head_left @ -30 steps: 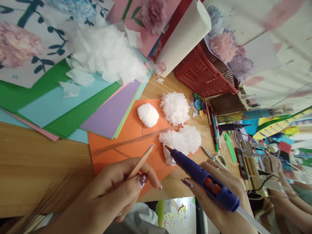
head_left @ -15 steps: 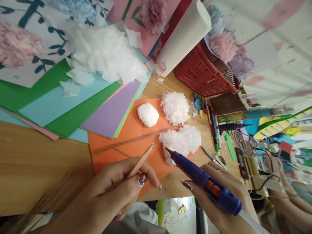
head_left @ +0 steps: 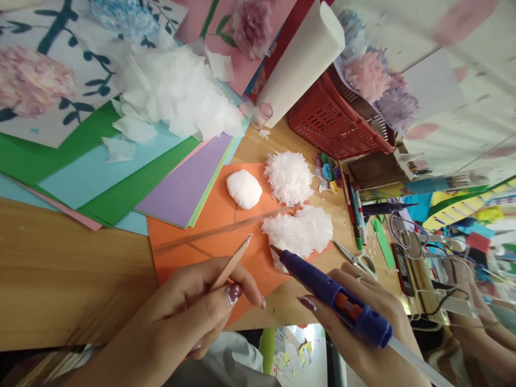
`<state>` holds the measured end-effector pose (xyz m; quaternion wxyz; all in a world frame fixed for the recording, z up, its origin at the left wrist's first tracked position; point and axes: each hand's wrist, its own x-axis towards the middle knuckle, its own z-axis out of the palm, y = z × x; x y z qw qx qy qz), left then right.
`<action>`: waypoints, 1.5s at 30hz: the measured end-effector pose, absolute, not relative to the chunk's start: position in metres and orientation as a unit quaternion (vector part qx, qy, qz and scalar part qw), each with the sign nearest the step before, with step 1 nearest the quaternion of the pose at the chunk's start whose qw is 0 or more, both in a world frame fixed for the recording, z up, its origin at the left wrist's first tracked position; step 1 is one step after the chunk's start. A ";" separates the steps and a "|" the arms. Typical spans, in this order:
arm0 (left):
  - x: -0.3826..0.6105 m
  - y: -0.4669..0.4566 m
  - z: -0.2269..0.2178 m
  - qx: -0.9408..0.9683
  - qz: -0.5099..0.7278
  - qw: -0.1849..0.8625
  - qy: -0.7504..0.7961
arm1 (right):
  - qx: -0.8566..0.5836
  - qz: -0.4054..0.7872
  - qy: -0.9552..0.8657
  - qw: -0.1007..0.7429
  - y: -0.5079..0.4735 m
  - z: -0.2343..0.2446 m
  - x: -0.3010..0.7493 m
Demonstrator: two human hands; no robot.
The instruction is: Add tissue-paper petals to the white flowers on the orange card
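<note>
My left hand (head_left: 201, 312) pinches a slim wooden stick like a pencil (head_left: 233, 262), its whitish tip pointing up and right. In my right hand (head_left: 363, 317) is a blue glue gun (head_left: 326, 287) with a clear glue stick (head_left: 415, 363) out of its back end. The nozzle points left, in front of a fluffy white paper clump (head_left: 298, 231); I cannot tell whether they touch. Behind it are a round white paper pompom (head_left: 288, 177) and a smooth white ball (head_left: 244, 189). They lie on or beside an orange sheet (head_left: 177, 263) with dark branch lines drawn on it.
White tissue pieces (head_left: 173, 91) are heaped on coloured sheets (head_left: 185, 183) at the left. A white roll (head_left: 302, 64) and a red basket (head_left: 334, 115) stand at the back. Scissors (head_left: 358, 260), pens (head_left: 355, 209) and cables lie to the right. Another person's arm (head_left: 471, 317) shows far right.
The glue gun and the stick have shifted very slightly left in view. Both hands keep the same grip, and the paper pieces lie as before.
</note>
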<state>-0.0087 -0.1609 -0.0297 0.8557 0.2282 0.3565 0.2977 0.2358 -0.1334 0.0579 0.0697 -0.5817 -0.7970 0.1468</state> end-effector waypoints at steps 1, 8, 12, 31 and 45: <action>-0.008 -0.161 -0.031 0.229 0.304 0.858 0.346 | -0.594 0.149 -0.787 0.075 -0.136 0.059 0.236; -0.007 -0.159 -0.035 0.244 0.329 0.849 0.333 | -0.621 0.145 -0.764 0.100 -0.134 0.053 0.234; -0.007 -0.160 -0.035 0.243 0.321 0.851 0.337 | -0.629 0.146 -0.757 0.102 -0.137 0.053 0.236; -0.007 -0.160 -0.036 0.227 0.345 0.853 0.317 | -0.624 0.161 -0.755 0.117 -0.142 0.053 0.242; -0.005 -0.149 -0.010 0.214 0.305 0.835 0.405 | -0.620 0.144 -0.758 0.139 -0.146 0.049 0.254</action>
